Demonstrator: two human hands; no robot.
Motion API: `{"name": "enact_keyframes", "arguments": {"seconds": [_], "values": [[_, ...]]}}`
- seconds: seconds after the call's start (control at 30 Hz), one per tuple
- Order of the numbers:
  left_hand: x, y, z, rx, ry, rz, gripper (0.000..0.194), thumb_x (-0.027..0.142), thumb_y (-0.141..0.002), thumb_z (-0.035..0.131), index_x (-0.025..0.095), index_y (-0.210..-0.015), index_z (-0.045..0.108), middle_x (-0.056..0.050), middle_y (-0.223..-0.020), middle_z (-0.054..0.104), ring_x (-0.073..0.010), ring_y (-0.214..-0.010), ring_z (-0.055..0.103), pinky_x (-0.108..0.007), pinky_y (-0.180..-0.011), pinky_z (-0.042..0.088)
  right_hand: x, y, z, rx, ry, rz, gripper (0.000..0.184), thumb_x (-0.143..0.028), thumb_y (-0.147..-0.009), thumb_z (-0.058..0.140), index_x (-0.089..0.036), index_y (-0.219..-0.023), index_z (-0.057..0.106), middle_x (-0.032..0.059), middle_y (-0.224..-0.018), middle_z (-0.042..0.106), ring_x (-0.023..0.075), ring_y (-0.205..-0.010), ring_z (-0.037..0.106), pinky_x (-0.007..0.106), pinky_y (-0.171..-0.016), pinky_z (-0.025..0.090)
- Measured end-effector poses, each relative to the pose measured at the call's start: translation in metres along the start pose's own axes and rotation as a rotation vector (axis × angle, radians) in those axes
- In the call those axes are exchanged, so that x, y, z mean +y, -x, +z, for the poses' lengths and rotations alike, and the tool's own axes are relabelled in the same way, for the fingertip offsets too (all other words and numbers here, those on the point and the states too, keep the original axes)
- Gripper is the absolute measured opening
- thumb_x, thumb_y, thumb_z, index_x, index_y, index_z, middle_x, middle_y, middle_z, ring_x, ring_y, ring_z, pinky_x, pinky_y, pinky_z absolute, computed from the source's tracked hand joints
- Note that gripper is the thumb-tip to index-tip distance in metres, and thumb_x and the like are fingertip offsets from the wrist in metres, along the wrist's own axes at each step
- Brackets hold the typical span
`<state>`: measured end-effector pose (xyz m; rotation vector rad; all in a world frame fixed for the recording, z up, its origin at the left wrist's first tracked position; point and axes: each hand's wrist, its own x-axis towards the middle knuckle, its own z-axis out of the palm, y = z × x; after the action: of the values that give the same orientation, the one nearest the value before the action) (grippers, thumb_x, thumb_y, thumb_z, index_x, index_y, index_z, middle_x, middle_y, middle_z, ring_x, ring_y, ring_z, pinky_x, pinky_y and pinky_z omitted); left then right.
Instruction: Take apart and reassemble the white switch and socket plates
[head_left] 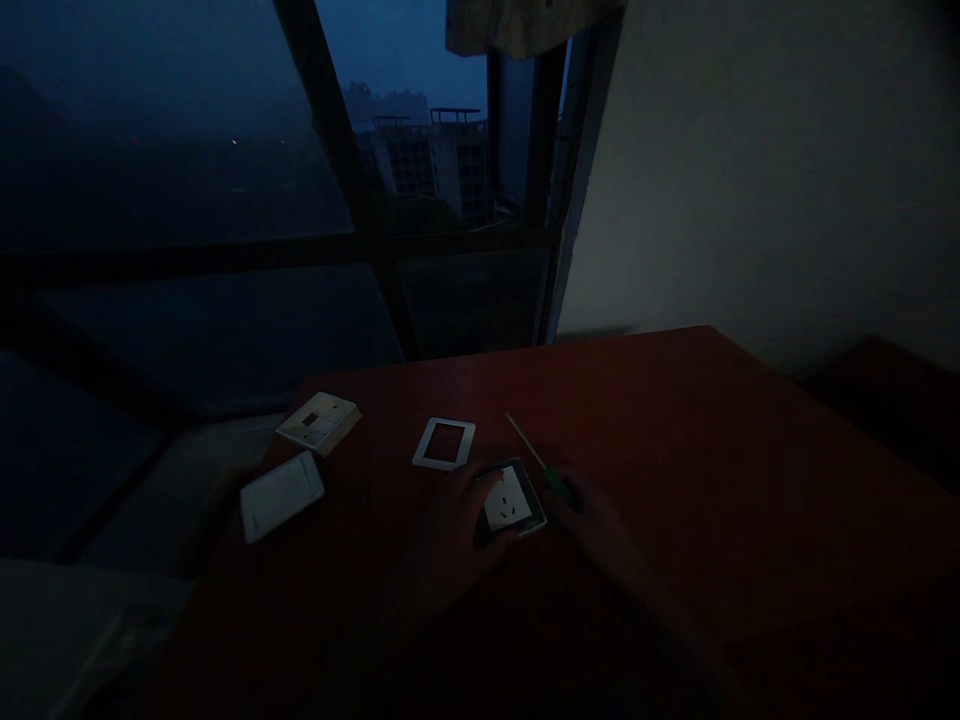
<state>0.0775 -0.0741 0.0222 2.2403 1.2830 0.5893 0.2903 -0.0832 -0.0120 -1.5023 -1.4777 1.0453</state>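
Observation:
My left hand (pixel 457 520) is closed around the left side of a wall socket (pixel 508 498), which has a white face with dark slots and a dark border. My right hand (pixel 592 515) grips a screwdriver (pixel 555 482) by its green handle, just right of the socket. Its thin shaft points up and to the left, over the table. Beyond the socket lies a white square cover frame (pixel 424 458) with an open middle. The dim light hides much of both hands' fingers.
On the table's (pixel 675 420) left side sit a pale square box (pixel 319 422) and a white panel (pixel 282 496). Small dark bits (pixel 358 494) lie near them, too dim to name. A window (pixel 225 330) stands behind the table, a pale wall (pixel 750 170) at right.

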Motion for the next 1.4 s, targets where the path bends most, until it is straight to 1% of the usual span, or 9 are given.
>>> {"name": "enact_keyframes", "arguments": {"seconds": [0.17,0.37,0.7,1.03,1.13,1.2,1.27,1.37,1.4], "values": [[0.0,-0.001,-0.001,-0.013,0.015,0.015,0.061,0.023,-0.077,0.066,0.027,-0.133,0.043,-0.007,-0.142,0.04,-0.0277,-0.127,0.041,-0.046,-0.105,0.038,0.0,0.001,0.0,0.003,0.002,-0.002,0.028,-0.037,-0.082,0.051,-0.021,-0.103,0.06,0.0043,-0.098,0.068,0.0223,-0.089,0.063,0.033,-0.079,0.048],[-0.002,0.0,0.001,-0.034,0.019,-0.009,0.061,0.022,-0.076,0.066,0.025,-0.133,0.044,-0.008,-0.142,0.037,-0.0267,-0.129,0.039,-0.044,-0.107,0.037,-0.003,0.003,-0.001,-0.005,-0.009,0.0,0.029,-0.037,-0.083,0.05,-0.021,-0.106,0.06,0.0041,-0.102,0.068,0.0216,-0.093,0.063,0.031,-0.081,0.048],[-0.005,0.001,0.005,0.011,0.048,-0.002,0.061,0.024,-0.075,0.067,0.027,-0.132,0.044,-0.006,-0.141,0.039,-0.0275,-0.127,0.042,-0.044,-0.105,0.039,0.001,0.002,-0.001,0.005,-0.01,-0.004,0.029,-0.038,-0.082,0.052,-0.021,-0.105,0.06,0.0045,-0.099,0.068,0.0219,-0.091,0.063,0.032,-0.08,0.049],[-0.002,0.0,0.003,-0.008,0.051,-0.017,0.062,0.024,-0.075,0.067,0.026,-0.132,0.044,-0.007,-0.14,0.04,-0.0272,-0.127,0.041,-0.045,-0.105,0.039,0.0,0.003,-0.002,-0.001,-0.005,-0.002,0.029,-0.037,-0.083,0.051,-0.021,-0.106,0.06,0.0046,-0.101,0.069,0.0225,-0.092,0.063,0.032,-0.08,0.049],[0.0,0.001,0.002,-0.008,0.034,0.006,0.064,0.024,-0.076,0.068,0.027,-0.134,0.041,-0.007,-0.143,0.036,-0.0278,-0.129,0.039,-0.044,-0.105,0.038,-0.001,0.003,-0.002,-0.001,-0.004,-0.001,0.029,-0.037,-0.084,0.051,-0.021,-0.105,0.06,0.0044,-0.101,0.069,0.0223,-0.092,0.063,0.031,-0.08,0.048],[-0.002,0.003,-0.003,0.015,-0.011,0.002,0.063,0.026,-0.077,0.067,0.028,-0.135,0.041,-0.006,-0.146,0.032,-0.0285,-0.131,0.036,-0.044,-0.106,0.037,-0.002,0.004,-0.003,-0.009,-0.005,0.007,0.028,-0.036,-0.084,0.051,-0.021,-0.105,0.06,0.0046,-0.102,0.068,0.0223,-0.094,0.063,0.032,-0.081,0.048],[-0.009,0.006,-0.015,0.076,-0.103,-0.039,0.055,0.029,-0.082,0.062,0.027,-0.133,0.042,-0.006,-0.144,0.035,-0.0289,-0.132,0.035,-0.045,-0.106,0.036,-0.003,0.005,-0.005,-0.004,0.003,0.025,0.029,-0.036,-0.083,0.052,-0.021,-0.106,0.06,0.0047,-0.104,0.068,0.0227,-0.095,0.063,0.033,-0.083,0.048],[-0.028,0.016,-0.04,0.164,-0.303,-0.201,0.037,0.03,-0.088,0.051,0.025,-0.125,0.05,-0.007,-0.132,0.049,-0.0294,-0.126,0.041,-0.047,-0.103,0.038,-0.001,0.006,-0.006,0.011,0.007,0.035,0.03,-0.038,-0.082,0.053,-0.021,-0.107,0.061,0.0049,-0.105,0.069,0.0238,-0.096,0.063,0.034,-0.084,0.048],[-0.036,0.02,-0.048,0.134,-0.352,-0.27,0.034,0.029,-0.088,0.049,0.025,-0.122,0.052,-0.007,-0.127,0.053,-0.0288,-0.124,0.044,-0.045,-0.101,0.039,0.0,0.006,-0.006,0.01,0.003,0.033,0.031,-0.039,-0.082,0.053,-0.021,-0.106,0.062,0.0052,-0.106,0.069,0.024,-0.097,0.063,0.034,-0.085,0.048]]}}
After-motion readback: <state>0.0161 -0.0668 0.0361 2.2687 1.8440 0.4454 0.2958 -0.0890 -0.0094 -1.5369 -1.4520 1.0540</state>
